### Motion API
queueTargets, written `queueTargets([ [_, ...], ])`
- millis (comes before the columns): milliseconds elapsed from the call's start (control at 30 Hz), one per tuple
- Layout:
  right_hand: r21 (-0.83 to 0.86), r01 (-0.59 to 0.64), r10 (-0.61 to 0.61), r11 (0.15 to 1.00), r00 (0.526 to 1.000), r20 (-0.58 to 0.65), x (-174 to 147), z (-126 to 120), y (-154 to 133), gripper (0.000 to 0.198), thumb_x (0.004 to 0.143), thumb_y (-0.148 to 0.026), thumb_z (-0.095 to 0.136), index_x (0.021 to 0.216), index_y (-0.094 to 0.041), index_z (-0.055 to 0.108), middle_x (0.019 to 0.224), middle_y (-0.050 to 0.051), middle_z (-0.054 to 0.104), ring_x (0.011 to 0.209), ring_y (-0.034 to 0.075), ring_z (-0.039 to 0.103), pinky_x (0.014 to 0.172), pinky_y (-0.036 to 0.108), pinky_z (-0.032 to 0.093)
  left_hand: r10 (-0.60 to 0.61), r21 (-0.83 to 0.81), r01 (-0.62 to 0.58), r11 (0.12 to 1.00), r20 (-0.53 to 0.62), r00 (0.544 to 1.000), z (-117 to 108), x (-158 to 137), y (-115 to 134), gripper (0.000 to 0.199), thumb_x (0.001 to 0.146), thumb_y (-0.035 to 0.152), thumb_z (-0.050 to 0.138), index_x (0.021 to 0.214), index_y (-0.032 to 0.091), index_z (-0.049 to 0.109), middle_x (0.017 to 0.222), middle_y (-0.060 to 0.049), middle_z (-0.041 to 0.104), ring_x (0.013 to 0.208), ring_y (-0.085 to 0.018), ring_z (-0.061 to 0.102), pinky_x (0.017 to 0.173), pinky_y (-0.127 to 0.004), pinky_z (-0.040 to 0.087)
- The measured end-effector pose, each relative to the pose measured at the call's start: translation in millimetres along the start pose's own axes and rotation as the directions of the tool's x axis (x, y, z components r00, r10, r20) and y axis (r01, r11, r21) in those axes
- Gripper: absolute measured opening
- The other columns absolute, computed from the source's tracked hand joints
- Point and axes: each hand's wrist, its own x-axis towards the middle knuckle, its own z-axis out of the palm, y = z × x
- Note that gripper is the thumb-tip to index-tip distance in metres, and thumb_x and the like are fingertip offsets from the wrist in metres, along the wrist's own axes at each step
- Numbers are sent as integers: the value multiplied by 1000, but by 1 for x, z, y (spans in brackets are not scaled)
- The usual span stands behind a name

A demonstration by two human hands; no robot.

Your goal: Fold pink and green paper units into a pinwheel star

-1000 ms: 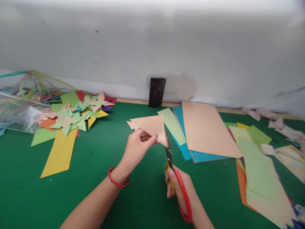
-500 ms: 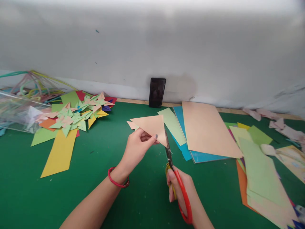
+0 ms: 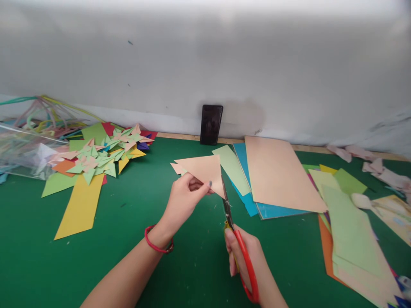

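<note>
My left hand [image 3: 189, 194] pinches a peach triangle of folded paper [image 3: 205, 169] from below, its thumb on the near face. Behind the triangle's left corner a smaller pink paper tip and a bit of green stick out. My right hand [image 3: 245, 252] is wrapped round scissors [image 3: 245, 259] with one red and one yellow handle. Their dark blades point up and away, lying along the triangle's right edge near its lower corner. Whether the blades touch the paper I cannot tell.
Folded paper pieces [image 3: 99, 156] are heaped at the left, beside a clear plastic bag [image 3: 25, 149]. A black phone [image 3: 211, 125] leans on the wall. Peach and blue sheets [image 3: 282, 175] lie right of the hands, with green strips [image 3: 353, 231] farther right.
The scissors' handles have drawn slightly closer together in my right hand. My left hand and the paper triangle have hardly moved.
</note>
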Motion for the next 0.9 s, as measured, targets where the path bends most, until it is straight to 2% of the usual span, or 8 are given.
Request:
queueTargets([
  [200,47,-26,26,999,1000,-13,1,0,3,49,72,-66,46,59,-20,35,44,-9,38,22,3,35,25,16,23,14,-19,-14,1000,9,1000,0,0,-2,16,73,24,64,82,13,57,75,-3,67,69,-16,67,67,-26,53],
  [500,81,-21,23,997,999,-34,1,-1,6,49,71,-64,50,58,-20,34,44,-9,36,22,2,33,25,14,21,7,-32,-7,999,7,1000,0,0,-3,16,73,24,64,82,12,58,74,-4,67,69,-16,67,68,-27,53],
  [700,84,-35,35,996,999,3,0,-2,9,49,71,-64,51,58,-19,35,44,-9,35,21,3,35,24,14,19,-1,-56,1,998,7,1000,0,1,-3,18,73,24,64,83,11,58,75,-5,67,69,-16,67,69,-29,53],
  [900,89,-1,3,996,1000,-19,1,0,11,48,72,-62,51,58,-19,35,44,-9,36,22,3,34,25,14,17,-13,-73,14,997,16,1000,-1,1,-3,17,73,23,64,84,11,58,75,-5,67,69,-16,66,69,-29,54],
])
